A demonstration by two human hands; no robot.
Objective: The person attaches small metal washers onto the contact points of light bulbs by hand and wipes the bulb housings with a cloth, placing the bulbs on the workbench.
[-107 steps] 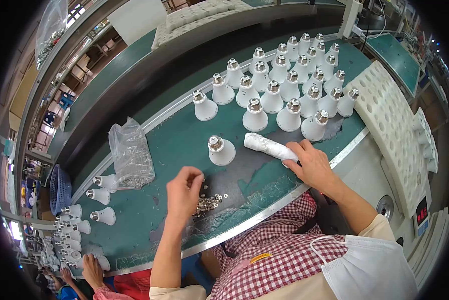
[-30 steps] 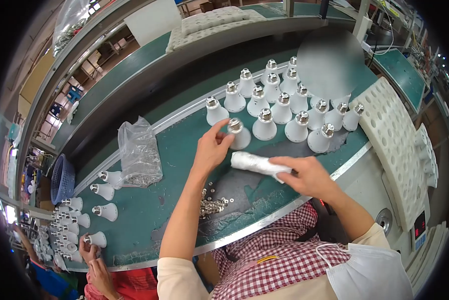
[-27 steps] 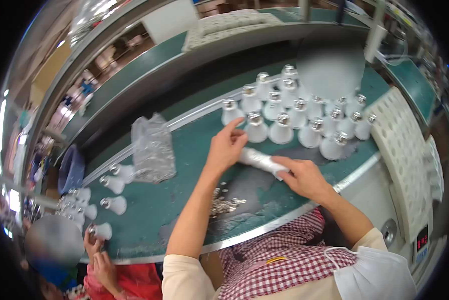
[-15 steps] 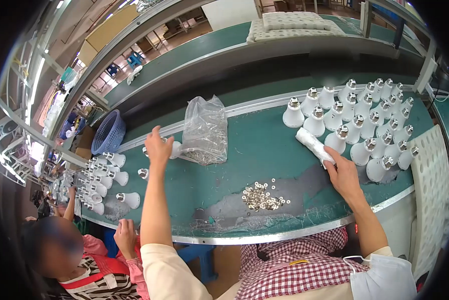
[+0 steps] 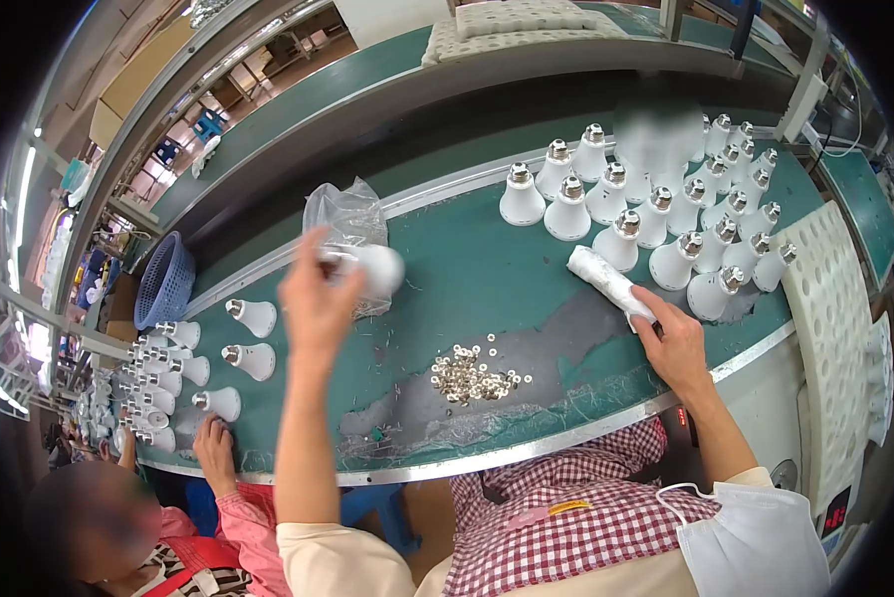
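Raised over the table, my left hand [image 5: 315,303] grips a white light bulb [image 5: 379,271], blurred by motion; its metal base is partly behind my fingers. Behind it lies a clear plastic bag [image 5: 347,211] of small metal parts. My right hand [image 5: 672,343] is closed around the near end of a white-wrapped, tube-shaped tool [image 5: 604,279], whose far end points at a group of standing bulbs [image 5: 568,209] with silver screw bases. Between my hands is a pile of small silver ring-shaped metal pieces [image 5: 462,374] on the green table [image 5: 447,279].
More bulbs [image 5: 251,362] lie at the left, near a blue basket [image 5: 164,283]. A co-worker's hand [image 5: 214,448] touches a bulb there. A white tray with round hollows [image 5: 823,328] leans at the right end. A metal rail [image 5: 447,202] runs behind.
My left hand has lifted a bulb and brought it rightward, in front of the bag. Two bulbs now lie farther out at left. The co-worker's hand has reached a bulb. The view has shifted.
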